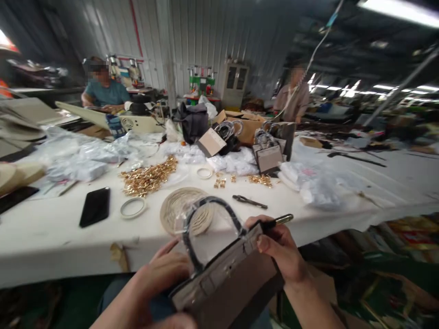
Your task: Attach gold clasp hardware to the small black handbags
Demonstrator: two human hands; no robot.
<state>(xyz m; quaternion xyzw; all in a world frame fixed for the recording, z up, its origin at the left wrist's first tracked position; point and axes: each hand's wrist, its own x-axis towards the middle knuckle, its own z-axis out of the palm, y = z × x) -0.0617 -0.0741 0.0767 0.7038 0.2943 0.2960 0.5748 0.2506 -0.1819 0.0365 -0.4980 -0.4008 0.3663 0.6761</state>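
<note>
A taupe handbag (pixel 236 288) with dark edges is tilted in front of me at the table's near edge. Its dark arched handle (pixel 209 201) is wrapped in clear plastic. My left hand (pixel 163 274) grips the bag's left end, fingers behind and thumb low in front. At the upper right corner my right hand (pixel 283 256) is closed on the bag, thumb pressed on the front. Out past the right fingers sticks a dark piece with a shiny metal tip (pixel 284 219); whether it is a strap or a tool I cannot tell.
On the white-covered table (pixel 99 246) lie a coiled beige strip (pixel 171 210), tape rolls (pixel 133 208), a phone (pixel 95 207), a slim dark tool (pixel 249 201) and a heap of gold hardware (pixel 151 176). Handbags (pixel 269 157) and plastic stand behind. Two people are farther back.
</note>
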